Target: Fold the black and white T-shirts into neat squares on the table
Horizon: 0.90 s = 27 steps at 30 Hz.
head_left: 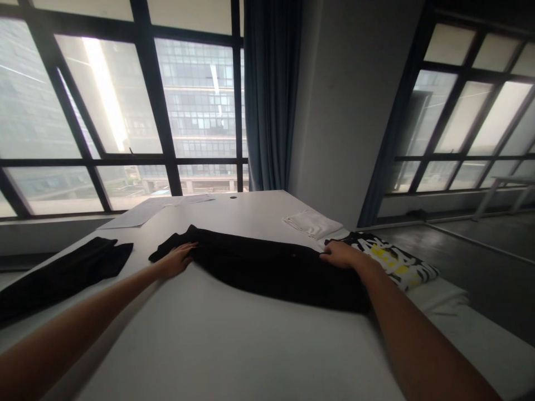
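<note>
A black cloth garment (267, 266), folded into a long strip, stretches across the white table (234, 345) in front of me. My left hand (179, 260) is at its left end, with fingers closed over the cloth's edge. At the upper right part, my right hand (343, 254) pinches the same garment between thumb and fingers. The garment's lower edge bows towards me. Its exact kind cannot be made out.
Another black garment (62, 273) lies at the left. Paper sheets (137, 214) rest near the far left edge. On the right are a folded white cloth (313, 224), a black printed garment with white and yellow lettering (388, 259), and more white cloth (443, 295). Windows and a curtain stand behind.
</note>
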Each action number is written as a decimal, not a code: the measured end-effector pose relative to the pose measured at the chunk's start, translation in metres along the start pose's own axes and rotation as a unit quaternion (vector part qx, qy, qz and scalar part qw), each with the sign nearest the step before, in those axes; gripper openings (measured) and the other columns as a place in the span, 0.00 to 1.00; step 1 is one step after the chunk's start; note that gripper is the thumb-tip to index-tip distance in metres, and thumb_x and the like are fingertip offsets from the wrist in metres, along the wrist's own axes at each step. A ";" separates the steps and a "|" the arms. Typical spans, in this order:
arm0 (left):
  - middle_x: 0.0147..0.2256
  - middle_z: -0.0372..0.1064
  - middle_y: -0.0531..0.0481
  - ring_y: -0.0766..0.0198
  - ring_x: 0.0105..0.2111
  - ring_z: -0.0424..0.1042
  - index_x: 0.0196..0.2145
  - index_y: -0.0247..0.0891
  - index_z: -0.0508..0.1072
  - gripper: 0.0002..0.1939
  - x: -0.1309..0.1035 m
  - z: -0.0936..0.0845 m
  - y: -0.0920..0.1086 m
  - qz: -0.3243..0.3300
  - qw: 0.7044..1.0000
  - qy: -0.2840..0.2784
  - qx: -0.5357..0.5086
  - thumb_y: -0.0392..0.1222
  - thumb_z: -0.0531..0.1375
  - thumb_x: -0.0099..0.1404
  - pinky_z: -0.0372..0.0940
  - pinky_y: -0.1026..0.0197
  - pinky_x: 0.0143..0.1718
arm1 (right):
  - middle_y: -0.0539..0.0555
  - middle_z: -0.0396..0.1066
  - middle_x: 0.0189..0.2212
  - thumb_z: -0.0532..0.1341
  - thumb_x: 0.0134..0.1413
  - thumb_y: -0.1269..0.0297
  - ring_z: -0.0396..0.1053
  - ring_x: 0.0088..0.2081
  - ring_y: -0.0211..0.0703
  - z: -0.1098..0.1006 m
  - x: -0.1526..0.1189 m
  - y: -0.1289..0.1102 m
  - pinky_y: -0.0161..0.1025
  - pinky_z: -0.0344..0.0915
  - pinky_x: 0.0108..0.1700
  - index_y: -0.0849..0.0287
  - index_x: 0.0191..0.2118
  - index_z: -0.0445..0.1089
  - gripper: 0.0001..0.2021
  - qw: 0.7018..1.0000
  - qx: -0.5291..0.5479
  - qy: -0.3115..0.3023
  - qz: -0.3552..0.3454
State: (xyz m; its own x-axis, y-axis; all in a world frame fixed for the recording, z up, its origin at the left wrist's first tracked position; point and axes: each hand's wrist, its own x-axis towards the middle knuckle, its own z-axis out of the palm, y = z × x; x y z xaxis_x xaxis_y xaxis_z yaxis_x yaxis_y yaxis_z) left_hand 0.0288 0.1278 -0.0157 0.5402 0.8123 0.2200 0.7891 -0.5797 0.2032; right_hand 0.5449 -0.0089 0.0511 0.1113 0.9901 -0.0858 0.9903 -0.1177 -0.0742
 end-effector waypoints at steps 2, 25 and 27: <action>0.59 0.64 0.37 0.45 0.61 0.60 0.57 0.34 0.69 0.35 0.026 -0.004 0.003 0.020 1.000 -0.018 -0.006 0.62 0.50 0.62 0.51 0.44 0.63 | 0.63 0.77 0.40 0.59 0.57 0.61 0.74 0.42 0.50 0.000 0.001 0.002 0.38 0.65 0.42 0.63 0.37 0.78 0.12 1.000 0.007 -0.005 0.007; 0.46 0.69 0.43 0.50 0.47 0.68 0.44 0.43 0.76 0.20 0.004 -0.018 0.110 0.020 0.998 0.041 0.034 0.56 0.51 0.68 0.63 0.50 0.48 | 0.59 0.77 0.40 0.58 0.59 0.49 0.73 0.41 0.47 0.015 -0.004 -0.052 0.35 0.64 0.41 0.60 0.42 0.76 0.19 0.994 0.089 0.017 -0.068; 0.49 0.68 0.44 0.51 0.47 0.67 0.48 0.44 0.74 0.22 -0.012 -0.003 0.155 0.123 0.992 0.008 -0.035 0.59 0.59 0.62 0.63 0.52 0.49 | 0.59 0.77 0.42 0.61 0.57 0.50 0.73 0.42 0.47 0.021 -0.004 -0.054 0.35 0.65 0.42 0.61 0.46 0.75 0.20 0.991 0.101 -0.023 -0.083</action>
State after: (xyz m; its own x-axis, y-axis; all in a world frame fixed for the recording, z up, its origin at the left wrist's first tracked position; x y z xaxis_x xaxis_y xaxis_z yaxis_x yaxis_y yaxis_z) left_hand 0.1434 0.0280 0.0157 0.7082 0.6453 0.2864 0.6114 -0.7634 0.2082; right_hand 0.4897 -0.0078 0.0350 -0.0605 0.9931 -0.1001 0.9572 0.0293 -0.2879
